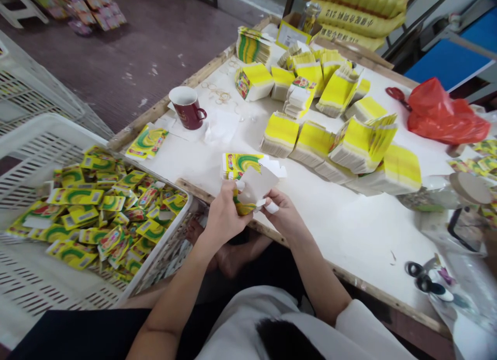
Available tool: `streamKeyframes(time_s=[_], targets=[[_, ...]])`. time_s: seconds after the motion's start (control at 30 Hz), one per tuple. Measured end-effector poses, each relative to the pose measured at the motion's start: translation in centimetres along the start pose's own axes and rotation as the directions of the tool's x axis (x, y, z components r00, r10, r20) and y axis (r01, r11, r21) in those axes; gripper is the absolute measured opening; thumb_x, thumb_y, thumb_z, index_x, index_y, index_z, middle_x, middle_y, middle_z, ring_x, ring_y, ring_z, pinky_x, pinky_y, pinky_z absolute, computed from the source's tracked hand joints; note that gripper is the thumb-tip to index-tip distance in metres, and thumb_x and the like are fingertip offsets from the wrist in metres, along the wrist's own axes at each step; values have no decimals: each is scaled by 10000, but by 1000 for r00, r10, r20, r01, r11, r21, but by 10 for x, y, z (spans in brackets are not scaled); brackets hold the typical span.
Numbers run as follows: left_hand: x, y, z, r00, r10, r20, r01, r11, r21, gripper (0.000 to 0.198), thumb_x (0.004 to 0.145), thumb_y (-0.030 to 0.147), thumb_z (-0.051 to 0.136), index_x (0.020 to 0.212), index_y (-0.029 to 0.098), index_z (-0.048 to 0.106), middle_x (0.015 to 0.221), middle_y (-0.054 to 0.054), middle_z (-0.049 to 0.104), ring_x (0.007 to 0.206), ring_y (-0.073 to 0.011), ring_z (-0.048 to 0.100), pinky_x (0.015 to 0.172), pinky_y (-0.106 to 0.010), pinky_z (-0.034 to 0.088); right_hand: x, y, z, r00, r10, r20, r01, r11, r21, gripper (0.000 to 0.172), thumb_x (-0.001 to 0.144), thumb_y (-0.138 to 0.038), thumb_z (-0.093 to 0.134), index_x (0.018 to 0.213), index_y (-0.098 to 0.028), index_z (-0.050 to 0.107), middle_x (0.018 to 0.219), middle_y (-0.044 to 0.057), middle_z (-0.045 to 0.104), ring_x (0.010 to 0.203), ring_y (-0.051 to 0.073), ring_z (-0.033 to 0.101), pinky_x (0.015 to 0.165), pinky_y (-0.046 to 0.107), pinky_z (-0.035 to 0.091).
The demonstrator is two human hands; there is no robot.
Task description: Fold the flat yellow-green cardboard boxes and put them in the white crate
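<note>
Between my two hands is a small cardboard box (257, 185), yellow and green outside and pale grey-white on the side facing me, its flaps partly unfolded. My left hand (225, 211) is closed on its left and lower edge. The fingers of my right hand (282, 211) pinch the box's right side by a small white flap. Just beyond my hands, on the white table (349, 236), lies another flat yellow and green carton (238, 164) with white flaps. What is inside the held box, if anything, cannot be made out.
Bundles of flat yellow cartons (310, 137) stand across the table's far side. A maroon mug (188, 109) and rubber bands (219, 93) are at the left. A white plastic basket (50, 130) on my left holds many yellow cartons. Scissors (423, 280) and a red bag (444, 114) lie right.
</note>
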State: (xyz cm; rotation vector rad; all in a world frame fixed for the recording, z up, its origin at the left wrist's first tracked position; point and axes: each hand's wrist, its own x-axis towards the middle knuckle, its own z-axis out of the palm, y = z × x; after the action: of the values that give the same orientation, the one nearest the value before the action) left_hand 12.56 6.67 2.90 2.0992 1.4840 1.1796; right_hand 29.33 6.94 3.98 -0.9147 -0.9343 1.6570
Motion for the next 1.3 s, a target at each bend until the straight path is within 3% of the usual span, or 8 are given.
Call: streamKeyframes(time_s=[0.13, 0.33, 0.57, 0.67, 0.83, 0.97, 1.2, 1.3], targets=[[-1, 2, -2, 995, 4, 100, -9, 999, 52, 645, 707, 218, 715, 1237, 209, 349, 1067, -90, 632, 904, -266, 692, 702, -335, 540, 4, 0, 7, 996, -66, -51, 56, 981, -188, 437, 705, -530, 816, 989, -225, 686, 937, 36, 745, 874, 204, 685, 865, 369, 550], [0, 4, -7, 985, 17, 172, -28, 998, 63, 653, 712, 197, 681, 1273, 211, 347, 1102, -100, 650, 1006, -291, 688, 794, -366, 557, 5, -8, 5, 995, -72, 63, 89, 938, -334, 532, 830, -574, 670, 1220, -213, 645, 1218, 95, 710, 1172, 303, 642, 1010, 469, 510], [-3, 0, -2, 937, 3, 349, 15, 999, -51, 681, 742, 226, 635, 1326, 190, 286, 1140, -136, 609, 1075, -321, 648, 839, -445, 560, -15, 0, 6, 943, -170, 287, 331, 590, -737, 601, 914, -208, 521, 1504, -216, 407, 1528, 99, 470, 1397, 278, 466, 1137, 463, 422], [-3, -2, 0, 971, 87, 224, -82, 996, -32, 658, 738, 197, 634, 1316, 164, 322, 1287, -196, 503, 1264, -354, 518, 971, -499, 504, -13, 7, 5, 914, -288, 284, 397, 504, -767, 596, 900, -102, 451, 1479, -243, 458, 1514, 77, 493, 1413, 243, 453, 1146, 429, 428], [6, 4, -16, 986, -29, 165, 13, 996, 94, 574, 743, 236, 708, 1239, 195, 422, 1127, -114, 611, 1067, -309, 629, 888, -464, 544, -3, 7, -3, 850, -463, 251, 453, 399, -797, 607, 920, -100, 462, 1502, -267, 419, 1526, 92, 476, 1410, 246, 458, 1140, 448, 431], [11, 5, -32, 986, 0, 165, -16, 995, 97, 549, 712, 246, 757, 1190, 195, 493, 1076, -93, 672, 1010, -283, 677, 868, -402, 561, -1, 1, -10, 846, -389, 366, 495, 316, -809, 485, 941, -122, 477, 1394, -278, 557, 1585, 91, 385, 1443, 253, 408, 1098, 432, 470], [12, 0, -42, 981, 38, 192, -45, 998, 32, 536, 704, 285, 774, 1182, 188, 553, 1089, -83, 719, 1000, -261, 701, 886, -368, 562, 7, -23, -22, 797, -241, 554, 604, 354, -714, 330, 905, -156, 578, 1200, -251, 691, 1482, 122, 518, 1366, 250, 512, 1075, 407, 478], [11, 1, -41, 982, 35, 187, -54, 993, 102, 520, 726, 296, 756, 1191, 178, 557, 1068, -90, 719, 989, -271, 700, 883, -382, 562, 4, -20, -18, 820, -259, 510, 572, 349, -742, 352, 898, -148, 572, 1214, -257, 684, 1494, 122, 501, 1375, 252, 501, 1079, 419, 471]])
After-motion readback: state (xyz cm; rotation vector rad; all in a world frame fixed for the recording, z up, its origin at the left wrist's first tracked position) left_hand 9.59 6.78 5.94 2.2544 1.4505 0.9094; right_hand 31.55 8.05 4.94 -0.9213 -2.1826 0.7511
